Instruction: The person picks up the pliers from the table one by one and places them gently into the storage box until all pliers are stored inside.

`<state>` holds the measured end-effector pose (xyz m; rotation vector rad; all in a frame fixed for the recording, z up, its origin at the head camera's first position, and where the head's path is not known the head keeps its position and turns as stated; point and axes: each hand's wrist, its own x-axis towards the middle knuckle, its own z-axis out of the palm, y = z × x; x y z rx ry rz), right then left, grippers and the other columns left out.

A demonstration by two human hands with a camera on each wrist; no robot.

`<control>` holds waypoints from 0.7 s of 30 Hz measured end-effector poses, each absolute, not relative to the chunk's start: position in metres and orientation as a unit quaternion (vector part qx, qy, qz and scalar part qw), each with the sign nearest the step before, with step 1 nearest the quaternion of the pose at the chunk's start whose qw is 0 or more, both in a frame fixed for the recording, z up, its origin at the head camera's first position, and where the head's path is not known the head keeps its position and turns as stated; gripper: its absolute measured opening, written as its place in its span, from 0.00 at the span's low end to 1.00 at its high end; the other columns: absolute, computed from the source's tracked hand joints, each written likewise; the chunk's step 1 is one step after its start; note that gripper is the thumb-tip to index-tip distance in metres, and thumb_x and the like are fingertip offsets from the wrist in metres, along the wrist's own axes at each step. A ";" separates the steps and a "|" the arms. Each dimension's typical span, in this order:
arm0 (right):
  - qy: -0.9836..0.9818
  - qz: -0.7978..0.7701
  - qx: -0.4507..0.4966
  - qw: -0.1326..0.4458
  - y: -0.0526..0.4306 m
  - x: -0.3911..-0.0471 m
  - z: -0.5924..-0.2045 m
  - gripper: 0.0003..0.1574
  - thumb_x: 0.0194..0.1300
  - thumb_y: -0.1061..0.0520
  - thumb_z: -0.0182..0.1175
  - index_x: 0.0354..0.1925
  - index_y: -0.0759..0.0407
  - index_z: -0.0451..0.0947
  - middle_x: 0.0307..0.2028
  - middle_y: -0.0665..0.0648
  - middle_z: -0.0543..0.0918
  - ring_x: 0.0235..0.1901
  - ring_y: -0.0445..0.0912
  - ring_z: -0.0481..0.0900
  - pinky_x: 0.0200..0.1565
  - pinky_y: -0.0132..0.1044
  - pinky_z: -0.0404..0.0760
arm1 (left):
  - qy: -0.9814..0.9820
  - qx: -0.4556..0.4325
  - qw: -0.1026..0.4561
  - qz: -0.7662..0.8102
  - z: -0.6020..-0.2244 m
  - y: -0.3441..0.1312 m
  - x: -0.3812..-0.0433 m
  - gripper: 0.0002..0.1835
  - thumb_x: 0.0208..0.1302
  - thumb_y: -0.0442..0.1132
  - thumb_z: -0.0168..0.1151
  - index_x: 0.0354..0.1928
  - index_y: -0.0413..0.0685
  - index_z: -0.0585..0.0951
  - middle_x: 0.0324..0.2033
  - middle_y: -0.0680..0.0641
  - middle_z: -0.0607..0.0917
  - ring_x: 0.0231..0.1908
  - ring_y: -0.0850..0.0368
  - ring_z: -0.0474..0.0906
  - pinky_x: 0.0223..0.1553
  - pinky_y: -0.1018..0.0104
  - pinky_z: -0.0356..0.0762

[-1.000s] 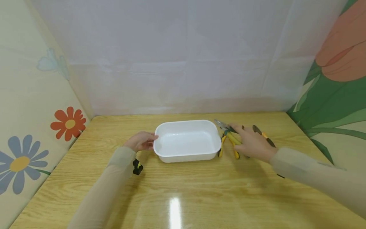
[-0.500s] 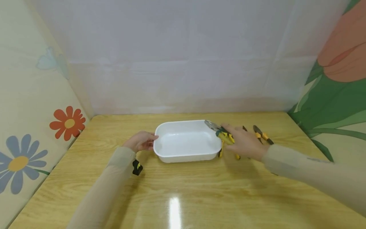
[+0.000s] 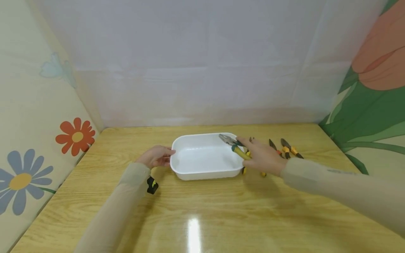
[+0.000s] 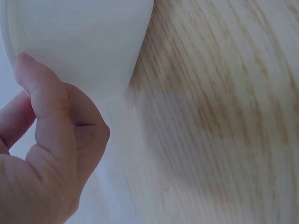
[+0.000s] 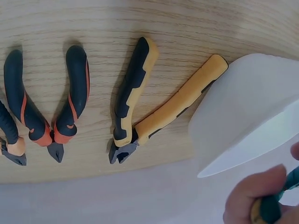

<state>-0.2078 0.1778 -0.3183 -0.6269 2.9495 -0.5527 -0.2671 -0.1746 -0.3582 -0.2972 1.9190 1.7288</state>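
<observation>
A white rectangular tub with rounded corners stands on the wooden table. At its left end my left hand pinches the rim, the thumb lying over the edge in the left wrist view. My right hand grips a pair of pliers with yellow-and-green handles. Their metal head points left and overlaps the tub's right rear corner from above. The right wrist view catches only part of the right fingers around a handle, at its lower right corner.
Right of the tub lie yellow-and-black pliers, red-and-black pliers and another pair cut off by the frame's edge. A pale backdrop rises behind the table. Beside the left wrist is a small black item.
My right hand has carried the pliers leftward, from beside the other tools to over the tub's right end. The left hand and the tub have stayed in place.
</observation>
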 end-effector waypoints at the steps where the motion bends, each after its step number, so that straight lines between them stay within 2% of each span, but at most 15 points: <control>1: 0.961 -0.178 -0.206 0.038 0.176 -0.209 -0.319 0.51 0.55 0.59 0.62 0.74 0.61 0.53 0.56 0.82 0.68 0.15 0.43 0.64 0.14 0.28 0.63 | 0.711 -0.109 0.268 0.641 -0.359 -0.175 -0.267 0.25 0.73 0.32 0.50 0.67 0.27 0.62 0.35 0.46 0.75 0.29 0.60 0.73 0.29 0.77 0.78; 5: 0.961 -0.171 -0.213 0.043 0.171 -0.213 -0.321 0.51 0.55 0.59 0.63 0.74 0.60 0.55 0.49 0.75 0.73 0.16 0.43 0.62 0.15 0.29 0.62 | 0.712 -0.109 0.266 0.641 -0.359 -0.176 -0.267 0.24 0.73 0.32 0.49 0.67 0.27 0.62 0.34 0.46 0.75 0.29 0.60 0.73 0.28 0.77 0.78; 8: 0.960 -0.168 -0.218 0.054 0.166 -0.216 -0.324 0.50 0.55 0.59 0.62 0.74 0.59 0.54 0.47 0.71 0.74 0.15 0.42 0.61 0.14 0.29 0.62 | 0.713 -0.112 0.262 0.640 -0.359 -0.177 -0.266 0.24 0.73 0.32 0.49 0.67 0.27 0.63 0.33 0.46 0.75 0.29 0.60 0.73 0.28 0.77 0.78; 13: 0.960 -0.165 -0.216 0.066 0.159 -0.219 -0.326 0.51 0.56 0.58 0.62 0.74 0.58 0.53 0.50 0.73 0.73 0.14 0.41 0.60 0.14 0.28 0.62 | 0.710 -0.108 0.263 0.644 -0.360 -0.178 -0.267 0.24 0.73 0.31 0.50 0.66 0.27 0.63 0.32 0.47 0.75 0.28 0.60 0.73 0.28 0.77 0.78; 17: 0.958 -0.154 -0.231 0.066 0.155 -0.220 -0.326 0.50 0.57 0.59 0.62 0.74 0.57 0.52 0.48 0.73 0.74 0.14 0.41 0.61 0.15 0.29 0.62 | 0.706 -0.103 0.268 0.648 -0.360 -0.177 -0.267 0.24 0.73 0.31 0.50 0.67 0.26 0.62 0.33 0.46 0.75 0.29 0.60 0.74 0.29 0.77 0.79; 21: 0.952 -0.145 -0.265 0.057 0.150 -0.221 -0.324 0.49 0.57 0.60 0.62 0.74 0.57 0.53 0.39 0.65 0.74 0.14 0.40 0.59 0.15 0.28 0.61 | 0.709 -0.103 0.266 0.645 -0.360 -0.178 -0.267 0.24 0.73 0.31 0.50 0.66 0.27 0.63 0.33 0.46 0.76 0.29 0.60 0.74 0.29 0.77 0.79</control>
